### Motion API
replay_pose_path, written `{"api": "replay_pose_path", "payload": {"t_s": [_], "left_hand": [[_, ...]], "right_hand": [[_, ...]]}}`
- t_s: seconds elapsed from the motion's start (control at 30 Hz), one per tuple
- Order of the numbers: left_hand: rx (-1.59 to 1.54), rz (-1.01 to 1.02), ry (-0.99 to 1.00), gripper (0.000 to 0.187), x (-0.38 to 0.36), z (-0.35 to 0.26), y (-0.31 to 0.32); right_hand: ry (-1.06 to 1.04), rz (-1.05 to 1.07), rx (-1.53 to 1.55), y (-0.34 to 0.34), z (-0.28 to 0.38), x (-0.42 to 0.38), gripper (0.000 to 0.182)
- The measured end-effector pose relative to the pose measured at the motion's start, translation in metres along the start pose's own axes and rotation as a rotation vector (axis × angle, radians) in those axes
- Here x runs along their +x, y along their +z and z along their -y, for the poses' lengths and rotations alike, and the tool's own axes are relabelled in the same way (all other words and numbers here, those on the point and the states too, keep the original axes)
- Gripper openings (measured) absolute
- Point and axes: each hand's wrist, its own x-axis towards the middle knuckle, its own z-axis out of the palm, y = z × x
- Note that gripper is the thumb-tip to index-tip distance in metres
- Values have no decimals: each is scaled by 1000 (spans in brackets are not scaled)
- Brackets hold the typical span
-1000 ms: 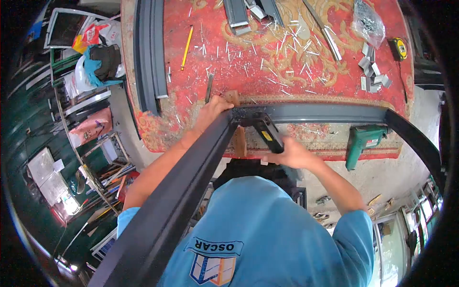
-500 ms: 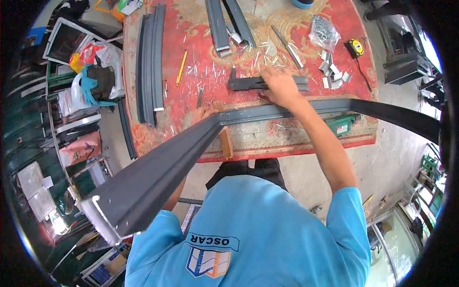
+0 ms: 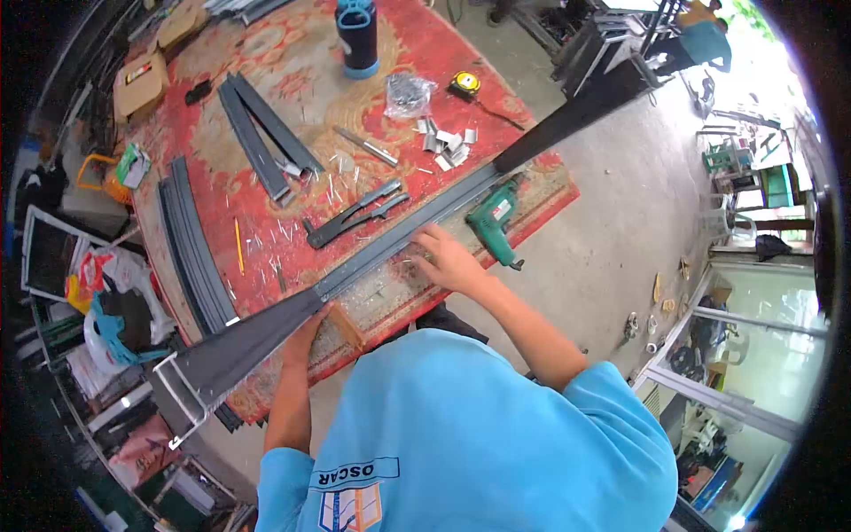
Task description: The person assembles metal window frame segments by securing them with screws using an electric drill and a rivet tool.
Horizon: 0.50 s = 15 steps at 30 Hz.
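Note:
A long grey metal profile frame lies across the near part of the table, its side lengths reaching out to the left and the upper right. My left hand is at the frame's left corner, beside a wooden block; its fingers are mostly hidden under the profile. My right hand is at the near edge of the profile, fingers apart, with nothing held. A riveter with dark handles rests just beyond the profile. To the right of my right hand lies a green power drill.
On the red patterned table are a tape measure, a bag of small parts, cut metal pieces, a pencil, a dark cup and more profiles. A person is at the far upper right.
My right hand has let go of the riveter and moved back to the near side of the profile. The view has turned, showing more of the floor at right.

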Motion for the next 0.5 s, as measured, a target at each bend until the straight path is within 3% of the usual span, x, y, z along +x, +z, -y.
{"api": "replay_pose_path", "payload": {"t_s": [0.1,0.17,0.27,0.33,0.37,0.43,0.5], "left_hand": [[-82,65,-132,46,-6,8,11],[-205,146,-424,51,-2,-9,0],[-459,109,-445,57,-11,6,13],[-499,83,-382,58,-12,-1,3],[-545,58,-333,59,-7,-9,-3],[-308,23,-216,60,-8,-12,-12],[-439,70,-344,63,-7,-23,-25]], "right_hand": [[159,-68,16,-26,-15,-34,35],[225,-137,-16,-41,-37,-51,35],[242,-344,-120,-65,-61,-63,39],[531,-488,82,-90,-63,-58,46],[535,-523,86,-101,-72,-56,63],[486,-636,53,-124,-72,-43,72],[373,-776,12,-141,-87,-28,96]]}}
